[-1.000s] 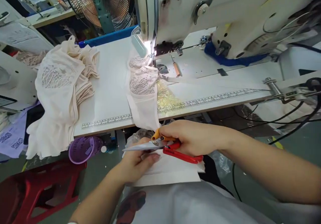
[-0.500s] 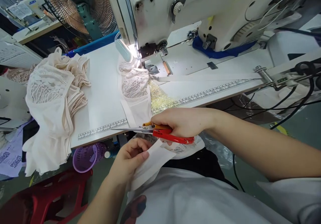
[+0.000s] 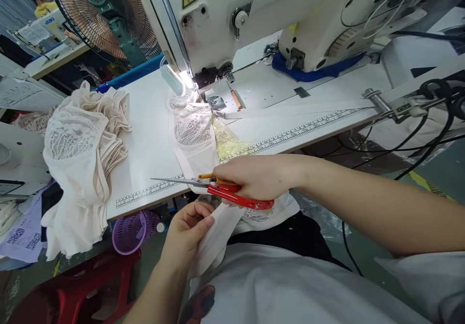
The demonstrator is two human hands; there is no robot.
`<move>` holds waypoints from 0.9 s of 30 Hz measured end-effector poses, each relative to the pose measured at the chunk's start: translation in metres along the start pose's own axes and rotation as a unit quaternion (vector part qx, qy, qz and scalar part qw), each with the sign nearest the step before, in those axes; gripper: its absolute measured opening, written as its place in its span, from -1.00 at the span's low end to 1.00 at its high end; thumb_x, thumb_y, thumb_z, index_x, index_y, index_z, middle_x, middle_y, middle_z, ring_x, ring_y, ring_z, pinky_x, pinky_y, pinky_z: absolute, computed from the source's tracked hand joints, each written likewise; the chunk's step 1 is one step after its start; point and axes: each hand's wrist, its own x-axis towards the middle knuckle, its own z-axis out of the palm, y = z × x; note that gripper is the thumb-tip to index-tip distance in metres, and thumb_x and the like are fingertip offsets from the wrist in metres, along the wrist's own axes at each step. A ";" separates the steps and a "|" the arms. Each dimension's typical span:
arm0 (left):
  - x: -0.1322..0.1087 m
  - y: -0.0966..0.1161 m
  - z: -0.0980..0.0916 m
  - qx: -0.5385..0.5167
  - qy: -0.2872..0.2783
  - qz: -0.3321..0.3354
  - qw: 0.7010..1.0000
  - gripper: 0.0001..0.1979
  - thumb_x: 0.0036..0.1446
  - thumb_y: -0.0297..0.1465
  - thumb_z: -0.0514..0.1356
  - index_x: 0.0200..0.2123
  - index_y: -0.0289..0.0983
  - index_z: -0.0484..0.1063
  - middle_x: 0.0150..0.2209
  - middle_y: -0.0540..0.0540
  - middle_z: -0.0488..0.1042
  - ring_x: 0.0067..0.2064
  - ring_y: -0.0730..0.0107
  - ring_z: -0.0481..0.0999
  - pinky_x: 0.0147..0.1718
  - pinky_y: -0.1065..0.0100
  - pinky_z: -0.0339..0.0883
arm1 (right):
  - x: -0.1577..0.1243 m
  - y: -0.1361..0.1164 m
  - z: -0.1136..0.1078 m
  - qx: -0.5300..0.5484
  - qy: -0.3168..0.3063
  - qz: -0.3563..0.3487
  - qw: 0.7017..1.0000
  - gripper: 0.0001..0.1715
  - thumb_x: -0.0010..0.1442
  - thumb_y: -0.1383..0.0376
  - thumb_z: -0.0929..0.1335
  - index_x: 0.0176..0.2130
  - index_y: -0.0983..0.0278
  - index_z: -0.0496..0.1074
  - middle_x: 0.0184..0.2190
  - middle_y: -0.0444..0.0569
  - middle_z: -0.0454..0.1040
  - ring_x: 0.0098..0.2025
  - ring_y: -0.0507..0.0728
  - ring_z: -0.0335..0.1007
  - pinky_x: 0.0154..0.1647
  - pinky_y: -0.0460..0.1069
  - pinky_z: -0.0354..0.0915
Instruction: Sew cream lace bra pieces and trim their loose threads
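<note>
My right hand (image 3: 259,176) is closed around red-handled scissors (image 3: 236,196). Their blades point left, over the table's front edge. An orange-yellow piece shows by the fingers; I cannot make out whether it belongs to the scissors. Just below, my left hand (image 3: 187,232) pinches the edge of a pale fabric piece (image 3: 214,234) between thumb and fingers. This fabric, with a lace part (image 3: 256,217) partly under the right hand, hangs over my lap. Beyond the scissors, another lace-cup garment (image 3: 194,130) lies under the lit needle area of the sewing machine (image 3: 214,38).
A stack of pale lace garments (image 3: 78,169) hangs over the table's left end. A printed ruler (image 3: 290,142) runs along the front edge of the table (image 3: 145,115). A purple basket (image 3: 127,234) and red stool (image 3: 72,290) stand below left; a fan (image 3: 123,33) stands behind.
The scissors and my right hand have shifted slightly left, and the blades point a little higher. My left hand keeps its pinch on the fabric. The camera view has tilted slightly.
</note>
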 end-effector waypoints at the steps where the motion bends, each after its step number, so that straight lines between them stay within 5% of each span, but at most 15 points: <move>1: 0.000 0.000 0.000 0.001 0.001 0.000 1.000 -0.82 -0.12 -0.42 0.36 -0.54 -0.32 0.40 -0.45 0.00 0.42 -0.39 0.49 0.35 -0.40 0.50 0.20 | 0.001 0.000 0.000 0.006 0.005 -0.002 1.000 -0.79 0.05 0.33 0.26 -0.50 0.21 0.06 -0.55 -0.16 0.25 -0.57 0.01 0.13 -0.60 -0.08 0.03; 12: 0.001 -0.001 -0.002 0.040 0.023 0.017 0.999 -0.78 -0.13 -0.37 0.36 -0.56 -0.32 0.37 -0.52 0.01 0.38 -0.46 0.51 0.32 -0.45 0.48 0.21 | 0.009 -0.002 0.003 -0.034 0.010 -0.027 0.999 -0.78 0.06 0.31 0.28 -0.50 0.22 0.08 -0.55 -0.15 0.25 -0.57 0.00 0.11 -0.59 -0.08 0.01; 18: 0.001 0.012 0.002 0.191 -0.032 0.071 0.979 -0.71 0.05 -0.25 0.24 -0.17 -0.27 0.46 -0.31 -0.12 0.48 -0.22 0.27 0.42 -0.18 0.30 0.29 | 0.010 -0.005 0.002 -0.021 -0.002 -0.035 0.999 -0.79 0.04 0.31 0.27 -0.50 0.22 0.07 -0.53 -0.14 0.26 -0.57 0.00 0.12 -0.60 -0.07 0.03; 22: 0.004 0.014 0.006 0.230 -0.071 0.059 0.969 -0.69 0.12 -0.16 0.16 -0.28 -0.28 0.52 -0.39 -0.09 0.49 -0.29 0.29 0.42 -0.22 0.31 0.27 | 0.011 -0.006 0.001 -0.010 -0.004 -0.032 0.999 -0.80 0.02 0.32 0.26 -0.50 0.21 0.07 -0.53 -0.14 0.27 -0.57 0.01 0.13 -0.61 -0.07 0.03; 27: 0.006 0.001 0.004 0.168 -0.039 0.039 0.984 -0.73 0.10 -0.19 0.18 -0.36 -0.28 0.50 -0.42 -0.03 0.42 -0.41 0.46 0.31 -0.39 0.44 0.18 | 0.010 -0.003 0.010 0.031 0.035 -0.004 0.999 -0.76 0.01 0.32 0.29 -0.52 0.21 0.07 -0.56 -0.16 0.27 -0.57 0.02 0.13 -0.60 -0.07 0.04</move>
